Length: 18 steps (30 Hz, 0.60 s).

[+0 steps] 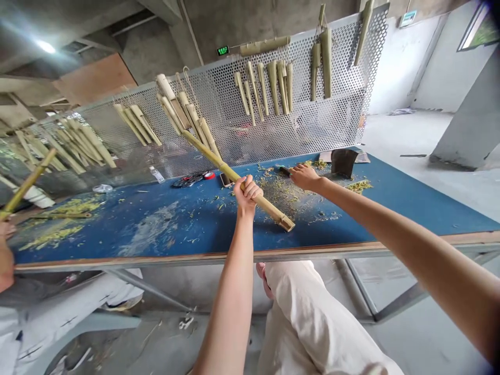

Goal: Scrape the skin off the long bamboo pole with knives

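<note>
My left hand [248,191] is wrapped round a bamboo pole [211,155], close to its cut lower end. The pole slants up and away to the left above the blue table, its far end in front of the hanging bamboo pieces. Farther right, my right hand [305,176] reaches palm down to the tabletop, fingers stretched and apart. Its fingertips are at a dark-handled tool [283,169], whose other parts are hidden. Yellow-green bamboo shavings [279,188] lie around both hands.
A dark curved metal piece [344,163] stands right of my right hand. Behind the table [406,203] rises a perforated metal panel [226,112] hung with bamboo pieces. Red tape [210,176], a phone [225,180] and a bottle [157,174] lie farther back. Another person's hand [7,229] holds bamboo at left.
</note>
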Motion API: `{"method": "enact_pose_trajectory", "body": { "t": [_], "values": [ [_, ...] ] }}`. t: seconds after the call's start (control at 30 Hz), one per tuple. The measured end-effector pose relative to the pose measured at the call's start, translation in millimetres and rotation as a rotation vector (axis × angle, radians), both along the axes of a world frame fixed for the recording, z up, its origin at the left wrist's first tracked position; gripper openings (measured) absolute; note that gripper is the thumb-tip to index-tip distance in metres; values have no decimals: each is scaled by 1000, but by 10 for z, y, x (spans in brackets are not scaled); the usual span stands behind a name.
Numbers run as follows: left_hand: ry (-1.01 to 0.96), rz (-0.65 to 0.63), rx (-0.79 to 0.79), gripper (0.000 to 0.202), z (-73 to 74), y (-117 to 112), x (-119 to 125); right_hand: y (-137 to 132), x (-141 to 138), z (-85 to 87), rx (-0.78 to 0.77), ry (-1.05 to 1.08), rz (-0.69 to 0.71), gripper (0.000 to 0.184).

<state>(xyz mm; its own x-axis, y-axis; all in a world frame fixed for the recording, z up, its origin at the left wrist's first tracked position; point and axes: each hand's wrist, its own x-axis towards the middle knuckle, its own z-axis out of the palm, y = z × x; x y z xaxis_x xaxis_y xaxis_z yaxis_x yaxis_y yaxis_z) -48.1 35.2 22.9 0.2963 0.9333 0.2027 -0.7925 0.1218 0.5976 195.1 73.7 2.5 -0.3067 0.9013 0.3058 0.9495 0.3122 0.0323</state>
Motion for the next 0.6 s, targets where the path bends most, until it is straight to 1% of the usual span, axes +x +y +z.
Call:
{"method": "enact_pose_trajectory", "body": {
  "t": [0.07, 0.13, 0.23, 0.3, 0.4, 0.5, 0.6],
  "values": [
    [14, -2, -16, 47, -10, -13, 9, 169, -113, -14, -102, 13, -69, 52],
    [15, -13, -27, 48, -25, -21, 6, 306, -209, -53, -152, 40, -136, 52],
    [-16, -73, -22, 47, -48, -23, -4, 448, -304, -128, -138, 92, -286, 49],
    [-22, -96, -25, 47, -61, -21, -5, 502, -328, -169, -122, 138, -354, 48],
    [-8, -103, -37, 48, -74, -13, 2, 516, -326, -213, -74, 202, -355, 48],
    [21, -94, -35, 49, -80, 4, 10, 446, -301, -236, -23, 234, -331, 46],
    [46, -75, -22, 49, -86, 30, 10, 333, -245, -194, 40, 312, -314, 45]
  ]
}}
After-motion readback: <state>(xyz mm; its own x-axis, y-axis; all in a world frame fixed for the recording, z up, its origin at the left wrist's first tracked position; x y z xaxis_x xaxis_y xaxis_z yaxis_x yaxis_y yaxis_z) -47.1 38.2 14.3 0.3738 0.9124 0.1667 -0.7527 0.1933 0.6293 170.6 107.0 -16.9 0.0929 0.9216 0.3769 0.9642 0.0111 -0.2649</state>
